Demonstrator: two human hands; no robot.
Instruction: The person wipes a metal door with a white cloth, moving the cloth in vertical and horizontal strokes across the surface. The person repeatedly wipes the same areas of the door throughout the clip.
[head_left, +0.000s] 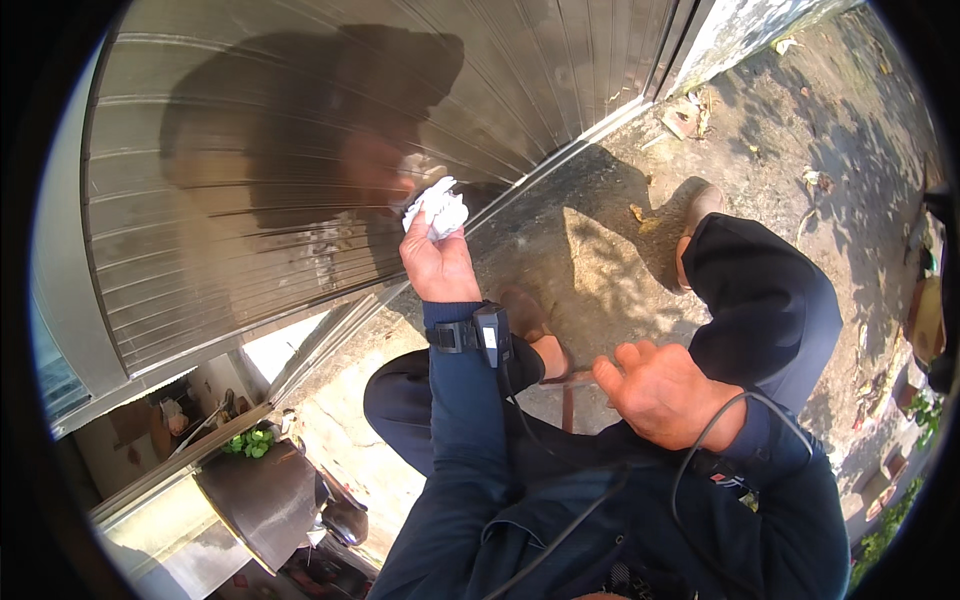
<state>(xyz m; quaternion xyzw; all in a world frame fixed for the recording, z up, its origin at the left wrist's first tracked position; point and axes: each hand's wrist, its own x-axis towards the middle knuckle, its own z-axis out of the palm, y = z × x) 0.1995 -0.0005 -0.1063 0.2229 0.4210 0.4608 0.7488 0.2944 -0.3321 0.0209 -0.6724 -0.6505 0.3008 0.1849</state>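
Note:
My left hand (441, 264) pinches a crumpled white cloth or paper wad (442, 210) between thumb and fingers. The wad is at the lower part of a brown ribbed door panel (247, 172), close to its bottom edge; whether it presses on the surface cannot be told. My reflection and shadow fall on the glossy panel. Above my lap, near the right knee, my right hand (667, 397) is loosely curled with its back towards me. Nothing shows in it, but its palm is hidden. Strapped to my left wrist is a black device (491, 337) with a cable.
A metal track (555, 159) runs along the panel's foot. Rough concrete ground (780, 172) with dry leaves spreads to the right. At lower left are a doorway, a dark brown board-like surface (262, 495) and a green leafy plant (250, 443). A grey cable (682, 480) loops past my right wrist.

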